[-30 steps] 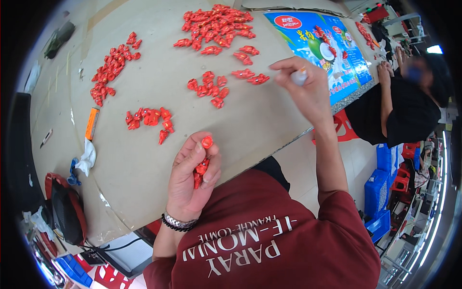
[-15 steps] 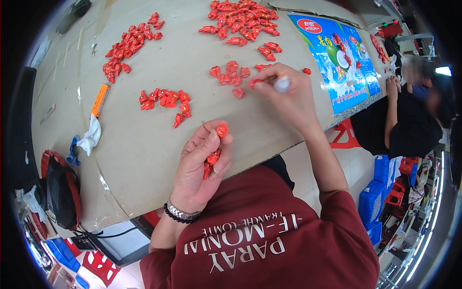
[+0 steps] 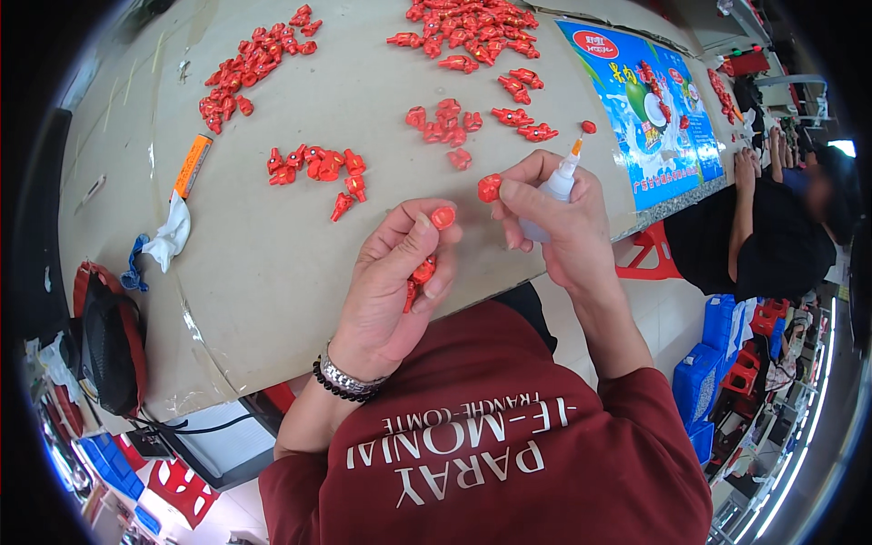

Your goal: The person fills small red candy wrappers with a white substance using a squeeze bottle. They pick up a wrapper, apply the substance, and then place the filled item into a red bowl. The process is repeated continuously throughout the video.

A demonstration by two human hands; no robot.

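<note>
My left hand point(image 3: 395, 272) pinches a small round red plastic part point(image 3: 443, 217) between thumb and fingertips. More red pieces point(image 3: 423, 271) are tucked in its curled lower fingers. Close by on the right, my right hand point(image 3: 563, 213) is closed around a small white glue bottle point(image 3: 556, 188) with an orange-tipped nozzle point(image 3: 576, 148). Its thumb and forefinger also pinch a second red part point(image 3: 490, 188). The two pinched parts are slightly apart. Just beyond my hands lie a little group of red parts point(image 3: 445, 124) and one single part point(image 3: 460, 159) on the table.
Heaps of red figure-like pieces point(image 3: 477, 32), point(image 3: 259, 64) cover the far table point(image 3: 263, 245). A smaller cluster point(image 3: 322, 163) lies left. An orange cutter point(image 3: 193, 166), white tissue point(image 3: 170, 238) and dark bag point(image 3: 113, 350) are farther left. A blue poster point(image 3: 636, 109) and a seated co-worker point(image 3: 718, 232) are right.
My right hand has drawn back from the loose parts with a red piece in its fingertips and come closer to my left hand. My left hand has shifted slightly right and up.
</note>
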